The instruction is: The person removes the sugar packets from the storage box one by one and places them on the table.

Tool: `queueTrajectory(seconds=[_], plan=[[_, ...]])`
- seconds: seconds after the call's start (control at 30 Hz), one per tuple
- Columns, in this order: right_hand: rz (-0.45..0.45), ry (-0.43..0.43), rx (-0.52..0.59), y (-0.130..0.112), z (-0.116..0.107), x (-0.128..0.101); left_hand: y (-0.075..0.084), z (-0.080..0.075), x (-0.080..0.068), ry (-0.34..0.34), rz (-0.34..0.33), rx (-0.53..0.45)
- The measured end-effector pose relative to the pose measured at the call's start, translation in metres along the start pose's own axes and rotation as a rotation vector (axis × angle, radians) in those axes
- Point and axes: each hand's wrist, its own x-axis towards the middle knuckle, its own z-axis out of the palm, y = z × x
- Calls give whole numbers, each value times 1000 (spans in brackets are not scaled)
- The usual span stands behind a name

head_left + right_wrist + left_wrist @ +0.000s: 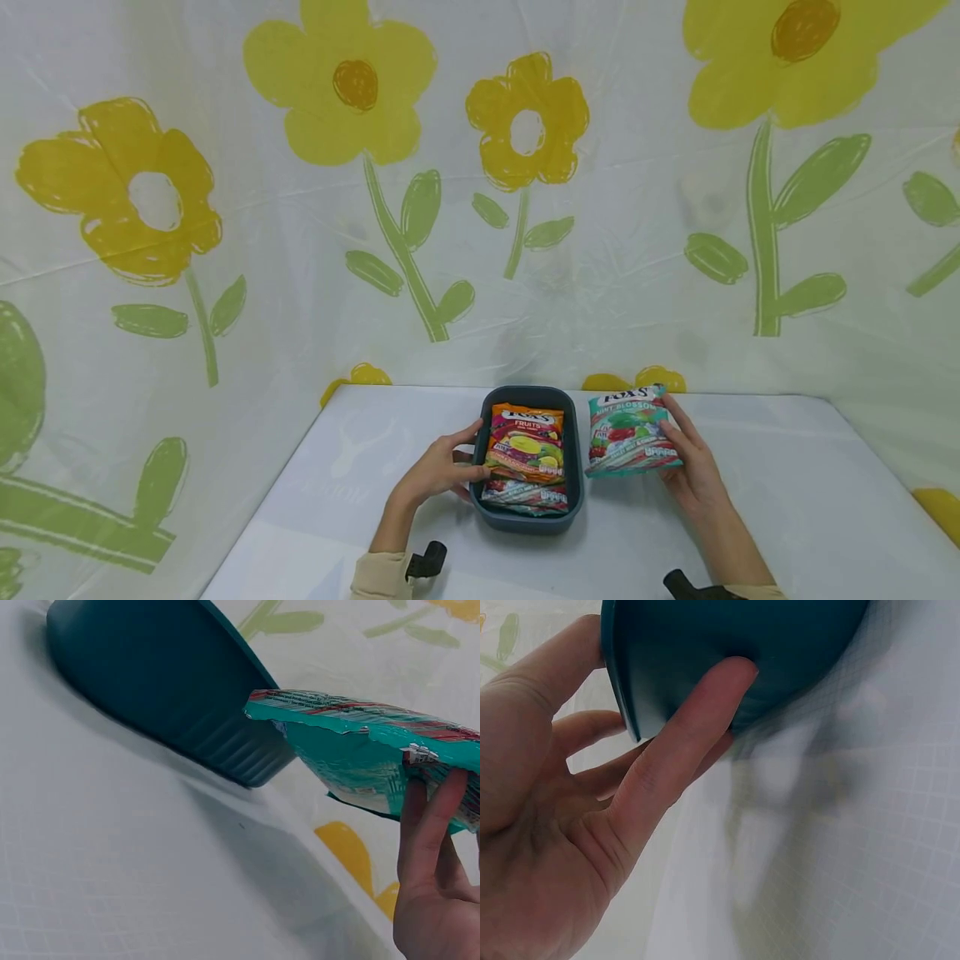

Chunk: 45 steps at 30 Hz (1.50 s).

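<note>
A dark blue-green plastic bin [527, 523] stands on the white table. Inside it lies an orange and purple Fox's Fruits candy bag [525, 442], over a second candy bag [525, 493] that shows red and white stripes. My left hand [438, 471] holds the bin's left side, its thumb at the rim. In the left wrist view, fingers [682, 742] rest along the outer wall. To the right of the bin, my right hand [693, 467] grips the right edge of a teal Fox's mint candy bag [628, 433], raised above the table with its printed front showing.
The white table [330, 508] extends to both sides of the bin, its back edge just behind it. A hanging sheet [600, 292] printed with yellow flowers rises beyond that edge. Dark wrist mounts [427, 560] sit at both cuffs.
</note>
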Motion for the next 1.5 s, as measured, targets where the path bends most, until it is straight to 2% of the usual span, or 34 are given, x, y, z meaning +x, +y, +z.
queueTrajectory(seconds=[0.23,0.43,1.0,1.07,1.3,1.5], plan=[[53,92,-129,3,2,2,0,0,1,6,2,19],[91,142,-167,5,5,7,1,0,0,15,-3,39],[133,160,-264,10,12,13,0,1,1,-3,26,29],[132,158,-331,10,11,13,0,1,1,-3,25,27],[82,145,-759,9,9,12,-1,1,0,3,15,24],[-8,102,-895,7,9,9,-1,0,0,6,6,24]])
